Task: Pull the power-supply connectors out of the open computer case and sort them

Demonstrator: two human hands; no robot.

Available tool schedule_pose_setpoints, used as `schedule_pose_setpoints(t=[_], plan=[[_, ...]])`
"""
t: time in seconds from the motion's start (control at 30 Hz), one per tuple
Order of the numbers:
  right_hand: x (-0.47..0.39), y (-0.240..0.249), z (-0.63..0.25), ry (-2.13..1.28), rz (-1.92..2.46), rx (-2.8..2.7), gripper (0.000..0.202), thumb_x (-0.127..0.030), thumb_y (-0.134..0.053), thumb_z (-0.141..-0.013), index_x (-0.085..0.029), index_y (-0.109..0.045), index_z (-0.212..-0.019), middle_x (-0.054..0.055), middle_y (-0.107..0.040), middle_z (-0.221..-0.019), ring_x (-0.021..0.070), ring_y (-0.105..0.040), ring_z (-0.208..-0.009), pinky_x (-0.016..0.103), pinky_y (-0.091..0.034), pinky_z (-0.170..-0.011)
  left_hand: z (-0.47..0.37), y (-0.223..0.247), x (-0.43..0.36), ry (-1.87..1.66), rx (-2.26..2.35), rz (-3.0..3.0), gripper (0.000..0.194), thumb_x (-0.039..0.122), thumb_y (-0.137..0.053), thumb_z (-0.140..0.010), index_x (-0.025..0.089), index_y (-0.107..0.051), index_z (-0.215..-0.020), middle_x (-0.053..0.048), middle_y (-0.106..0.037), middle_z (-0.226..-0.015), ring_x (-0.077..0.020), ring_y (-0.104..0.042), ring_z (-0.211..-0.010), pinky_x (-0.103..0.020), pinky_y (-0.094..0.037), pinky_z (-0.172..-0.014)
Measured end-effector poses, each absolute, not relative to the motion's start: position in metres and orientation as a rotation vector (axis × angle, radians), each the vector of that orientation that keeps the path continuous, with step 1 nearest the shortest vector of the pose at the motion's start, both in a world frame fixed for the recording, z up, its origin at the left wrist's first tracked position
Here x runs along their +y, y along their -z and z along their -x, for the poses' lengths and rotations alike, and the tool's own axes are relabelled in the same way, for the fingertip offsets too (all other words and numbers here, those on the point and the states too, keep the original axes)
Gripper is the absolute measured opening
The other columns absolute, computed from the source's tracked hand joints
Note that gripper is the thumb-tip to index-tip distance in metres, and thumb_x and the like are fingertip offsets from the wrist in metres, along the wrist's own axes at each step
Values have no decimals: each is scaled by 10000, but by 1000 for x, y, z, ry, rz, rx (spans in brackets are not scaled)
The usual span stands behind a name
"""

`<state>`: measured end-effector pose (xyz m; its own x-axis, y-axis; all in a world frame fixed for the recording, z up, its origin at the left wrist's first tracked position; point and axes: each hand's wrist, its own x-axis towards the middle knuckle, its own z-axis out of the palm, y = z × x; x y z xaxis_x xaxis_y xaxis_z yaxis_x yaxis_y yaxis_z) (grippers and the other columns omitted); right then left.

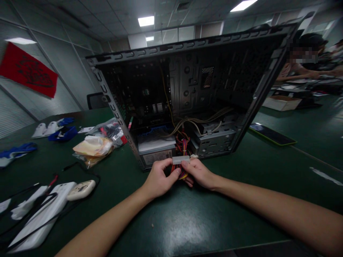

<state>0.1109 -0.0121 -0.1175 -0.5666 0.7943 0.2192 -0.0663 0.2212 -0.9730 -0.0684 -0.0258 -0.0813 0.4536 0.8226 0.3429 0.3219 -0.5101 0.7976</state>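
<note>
Person's L hand (160, 175) and R hand (200, 172) meet just in front of an upright PC case (187, 44), its near side off. Betw. them: a wide, pale multi-pin conn. (180, 160), held up just above the surface (171, 228), near the case's lower front edge. L fingers pinching: index at the conn.'s L end, thumb lower, on the multicol. wires (183, 175) below it. R fingers also closed in on it: thumb pressed on the conn.'s R part, other fingertips showing under the wires; exact grip behind is hidden. Small whitish plug (194, 156) right by the R hand, at the conn.'s R end.

Inside the case, bottom L: PSU-like box (157, 157) w/ label; bottom R: metal drive cage (217, 144). Bundled cable (184, 144) runs betw. the two, and grey leads (206, 119) cross above.

L of case, on the surface: clear plastic bags (92, 148), blue-and-white gloves (18, 150), white power strip (44, 217) w/ dark cords over it, small beige case (80, 190) beside it. R side: dark flat device w/ yellow-green edge (273, 135), cardboard box (282, 102) farther back, co-worker (294, 71) behind that.
</note>
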Motion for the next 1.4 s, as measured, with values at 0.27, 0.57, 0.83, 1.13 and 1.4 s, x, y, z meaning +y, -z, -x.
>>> schedule_pose_setpoints(t=[0.27,0.57,0.83,1.13,1.4], plan=[[-13,114,-109,-1349,733,-1778,752,-813,-295,-841,-184,-457,-461,-28,-406,-341,72,-389,-313,202,-327,-379,64,82,-31,-1094,942,-2083,181,235,-566,-894,150,-691,-994,-63,-741,-945,-204,-676,-886,-298,-500,-835],[-13,117,-110,-1437,725,-1768,748,-808,-298,-845,-171,-496,-507,-29,-421,-358,80,-416,-326,200,-342,-380,65,82,-30,-1075,1025,-2246,151,251,-589,-858,151,-630,-752,-12,-586,-659,-141,-531,-617,-254,-413,-620],[-11,128,-113,-1396,676,-1806,744,-796,-321,-848,-150,-534,-548,-27,-449,-390,67,-405,-318,196,-367,-378,63,81,-33,-1091,983,-2114,126,244,-604,-849,154,-623,-763,18,-537,-639,-123,-499,-603,-237,-396,-613],[-14,122,-112,-1448,731,-1792,759,-836,-316,-811,-158,-505,-528,-28,-434,-375,66,-410,-308,183,-325,-352,60,89,-31,-1039,937,-1796,197,325,-593,-856,140,-631,-801,-27,-606,-733,-167,-551,-712,-264,-434,-680],[-13,122,-115,-1457,699,-1815,735,-817,-287,-839,-168,-495,-562,-35,-429,-402,75,-424,-304,182,-296,-321,63,91,-29,-917,832,-1711,212,338,-656,-838,131,-619,-858,-33,-639,-788,-175,-589,-761,-277,-460,-737]])
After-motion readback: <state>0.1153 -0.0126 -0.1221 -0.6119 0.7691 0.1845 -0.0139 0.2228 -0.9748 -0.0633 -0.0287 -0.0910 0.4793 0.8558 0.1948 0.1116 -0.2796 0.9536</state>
